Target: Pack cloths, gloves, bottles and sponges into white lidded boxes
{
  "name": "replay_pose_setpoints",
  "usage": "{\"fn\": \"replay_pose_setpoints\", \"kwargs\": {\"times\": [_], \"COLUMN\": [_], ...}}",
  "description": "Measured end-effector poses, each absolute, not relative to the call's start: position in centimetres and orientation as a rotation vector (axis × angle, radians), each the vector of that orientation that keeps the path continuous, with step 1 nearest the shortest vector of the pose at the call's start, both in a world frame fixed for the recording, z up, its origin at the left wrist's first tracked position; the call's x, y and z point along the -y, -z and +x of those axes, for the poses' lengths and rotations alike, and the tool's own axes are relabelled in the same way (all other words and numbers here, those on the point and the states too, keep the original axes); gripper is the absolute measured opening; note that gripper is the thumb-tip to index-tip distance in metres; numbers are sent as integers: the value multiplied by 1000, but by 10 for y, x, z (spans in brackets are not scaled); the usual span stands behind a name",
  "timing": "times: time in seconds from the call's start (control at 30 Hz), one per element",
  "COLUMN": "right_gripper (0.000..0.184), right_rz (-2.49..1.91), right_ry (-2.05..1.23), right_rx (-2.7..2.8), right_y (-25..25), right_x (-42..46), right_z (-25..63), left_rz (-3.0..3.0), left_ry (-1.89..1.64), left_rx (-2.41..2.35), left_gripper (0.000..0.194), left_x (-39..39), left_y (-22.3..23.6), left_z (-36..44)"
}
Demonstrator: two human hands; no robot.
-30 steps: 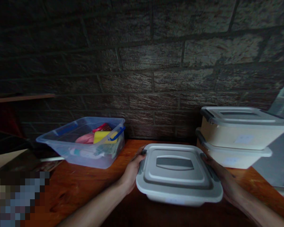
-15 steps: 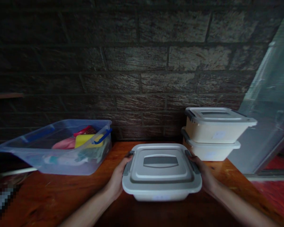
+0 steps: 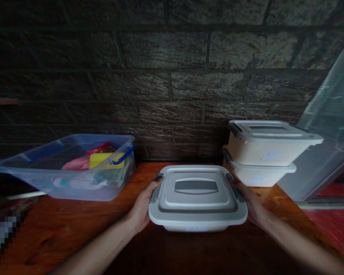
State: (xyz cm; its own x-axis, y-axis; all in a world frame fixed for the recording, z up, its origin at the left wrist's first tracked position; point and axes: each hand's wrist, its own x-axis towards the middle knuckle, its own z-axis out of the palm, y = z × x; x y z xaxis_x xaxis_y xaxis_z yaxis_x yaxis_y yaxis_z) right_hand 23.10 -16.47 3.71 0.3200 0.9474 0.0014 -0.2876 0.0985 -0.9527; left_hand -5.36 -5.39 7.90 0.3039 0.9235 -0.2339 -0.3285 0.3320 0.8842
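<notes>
Between my two hands is a white plastic storage box (image 3: 199,208) with a pale grey lid and dark grey side clips. My left hand (image 3: 145,204) grips its left side, with the thumb by the clip. On the opposite side, my right hand (image 3: 249,202) is closed around the edge near the other clip. The fingers under the rim are mostly hidden. The lid sits on the box, and both visible clips lie against the sides. Whether the base touches the table, I cannot tell.
Two similar lidded boxes (image 3: 269,149) stand stacked at the back right of the wooden table (image 3: 83,225). A clear bin (image 3: 88,193) with blue handles stands at the left, holding a yellow item (image 3: 99,160) and pink cloth (image 3: 76,163). A brick wall (image 3: 186,88) rises behind.
The view has tilted down slightly, so the wall and boxes sit a little differently in the picture. Both hands keep their hold on the storage box.
</notes>
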Motion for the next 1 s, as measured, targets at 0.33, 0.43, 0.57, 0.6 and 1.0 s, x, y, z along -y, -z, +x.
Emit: {"fn": "replay_pose_setpoints", "kwargs": {"times": [0.33,0.43,0.57,0.6,1.0], "right_gripper": [44,44,45,45,51], "right_rz": [-1130,-1122,-1139,-1143,-1105], "right_ry": [-1006,-1018,-1001,-994,-998], "right_rx": [822,832,837,839,931], "right_y": [-36,-41,-47,-49,-31], "right_x": [162,163,164,164,191], "right_z": [234,231,228,228,237], "left_rz": [842,897,986,1010,1047], "left_ry": [-926,-942,-940,-937,-892], "left_rx": [-844,-820,-756,-731,-621], "left_gripper": [34,35,36,36,45], "left_x": [53,53,47,46,62], "left_y": [-78,-77,-72,-72,-54], "left_z": [-54,-55,-58,-58,-87]}}
